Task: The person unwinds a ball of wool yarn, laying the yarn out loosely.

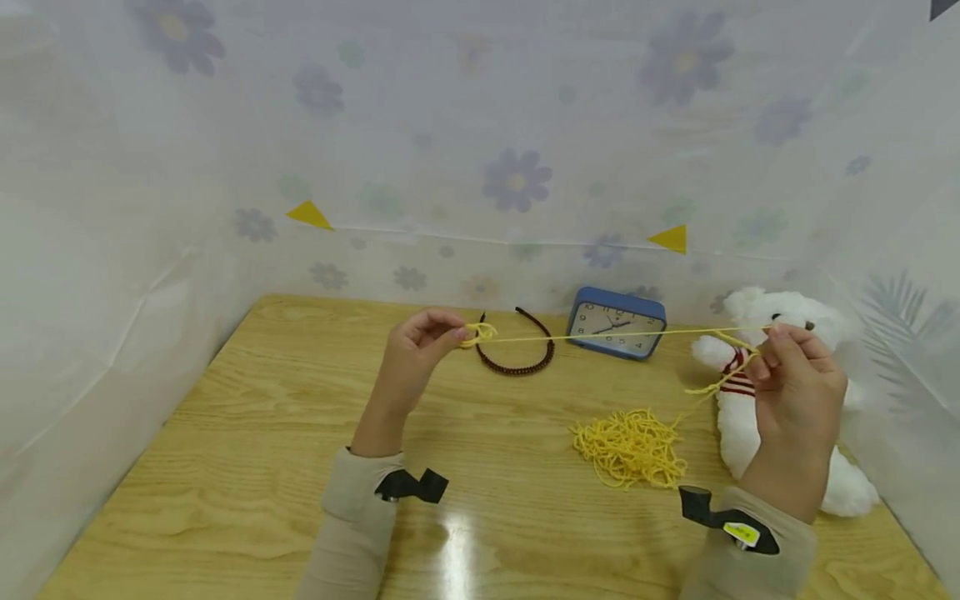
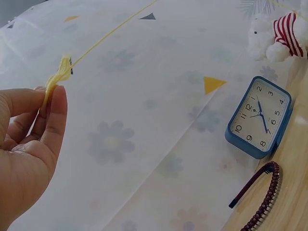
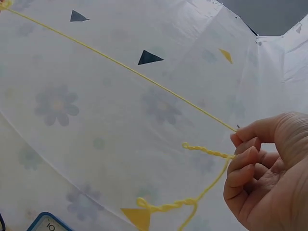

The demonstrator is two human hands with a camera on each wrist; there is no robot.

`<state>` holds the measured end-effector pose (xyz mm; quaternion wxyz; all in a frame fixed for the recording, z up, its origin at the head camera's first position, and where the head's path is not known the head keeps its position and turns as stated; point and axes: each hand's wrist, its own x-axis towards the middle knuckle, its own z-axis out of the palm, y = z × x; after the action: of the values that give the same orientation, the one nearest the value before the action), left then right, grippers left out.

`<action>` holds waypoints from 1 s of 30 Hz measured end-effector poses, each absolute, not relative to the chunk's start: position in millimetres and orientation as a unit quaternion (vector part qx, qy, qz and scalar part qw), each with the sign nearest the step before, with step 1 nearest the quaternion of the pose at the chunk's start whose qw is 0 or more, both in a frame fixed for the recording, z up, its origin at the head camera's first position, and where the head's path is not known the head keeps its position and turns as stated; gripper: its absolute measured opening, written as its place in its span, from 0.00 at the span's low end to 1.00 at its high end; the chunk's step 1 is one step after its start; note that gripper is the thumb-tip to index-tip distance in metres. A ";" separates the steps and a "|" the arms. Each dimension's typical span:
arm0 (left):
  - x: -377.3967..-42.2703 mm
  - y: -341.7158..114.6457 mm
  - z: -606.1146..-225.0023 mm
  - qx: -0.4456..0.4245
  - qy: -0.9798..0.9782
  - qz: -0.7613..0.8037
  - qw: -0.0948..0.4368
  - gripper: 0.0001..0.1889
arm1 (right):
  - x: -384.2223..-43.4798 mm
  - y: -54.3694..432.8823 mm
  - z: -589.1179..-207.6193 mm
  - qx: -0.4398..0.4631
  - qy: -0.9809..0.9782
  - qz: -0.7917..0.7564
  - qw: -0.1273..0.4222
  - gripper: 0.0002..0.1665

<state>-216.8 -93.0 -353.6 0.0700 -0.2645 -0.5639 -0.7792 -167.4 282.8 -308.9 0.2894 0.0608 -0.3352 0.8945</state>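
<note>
Between thumb and fingers, my left hand (image 1: 420, 358) pinches a small looped bundle of yellow yarn (image 2: 60, 74). A single yellow strand (image 1: 570, 336) runs taut from that bundle across to my right hand (image 1: 798, 392), whose thumb and fingertips pinch its other end. Below the right fingers dangle twisted, kinked lengths of the same yarn (image 3: 168, 206). On the table under the right hand lies a loose, tangled heap of yellow yarn (image 1: 630, 448). Both hands are raised above the tabletop.
A blue alarm clock (image 1: 617, 325) stands at the table's back edge, with a dark beaded headband (image 1: 517, 371) left of it. A white plush bear (image 1: 738, 425) in a red-striped top sits at the right, behind the right hand. Flower-printed sheeting (image 1: 450, 150) encloses the wooden table (image 1: 247, 467).
</note>
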 end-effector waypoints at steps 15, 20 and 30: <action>-209.1 -77.9 -355.8 -0.273 -0.579 -0.767 0.039 0.06 | -183.9 287.7 -338.1 0.187 -0.799 0.570 -0.033 0.10; -206.2 -71.2 -353.3 -0.285 -0.587 -0.757 0.029 0.09 | -193.8 266.1 -339.7 0.205 -0.843 0.492 -0.079 0.11; -207.3 -60.7 -355.8 -0.298 -0.597 -0.745 0.012 0.07 | -193.7 212.1 -331.3 0.226 -0.826 0.515 -0.044 0.14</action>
<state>-207.3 -60.7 -355.8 0.0115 -0.2980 -0.5972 -0.7446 -193.7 212.1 -331.3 -0.0440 0.2265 -0.8258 0.5147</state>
